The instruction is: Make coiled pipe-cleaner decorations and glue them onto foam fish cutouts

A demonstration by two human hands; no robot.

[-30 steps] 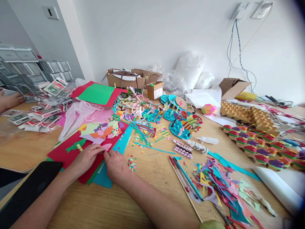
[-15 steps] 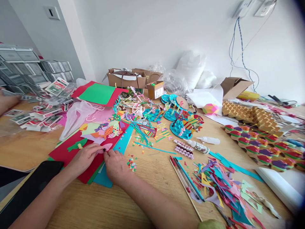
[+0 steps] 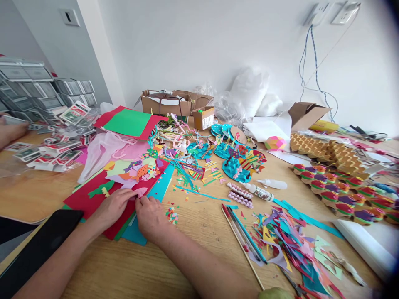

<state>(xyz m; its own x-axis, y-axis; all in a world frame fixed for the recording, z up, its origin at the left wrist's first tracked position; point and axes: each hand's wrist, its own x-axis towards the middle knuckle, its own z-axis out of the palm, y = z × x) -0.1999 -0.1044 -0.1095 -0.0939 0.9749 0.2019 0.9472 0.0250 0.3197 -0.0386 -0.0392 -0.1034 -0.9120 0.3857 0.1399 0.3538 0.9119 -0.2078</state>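
Paper (image 3: 142,191), pink, is apparently steadied on the red sheet (image 3: 84,201) for close work by the left hand (image 3: 114,207) from 8 o'clock and the curled right hand (image 3: 151,218) from 5 o'clock, though either's grip cannot be told.

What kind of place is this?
Probably a craft workspace: paper scraps heaped on a wooden table, paper fish on red paper, and a glue bottle beside them all.
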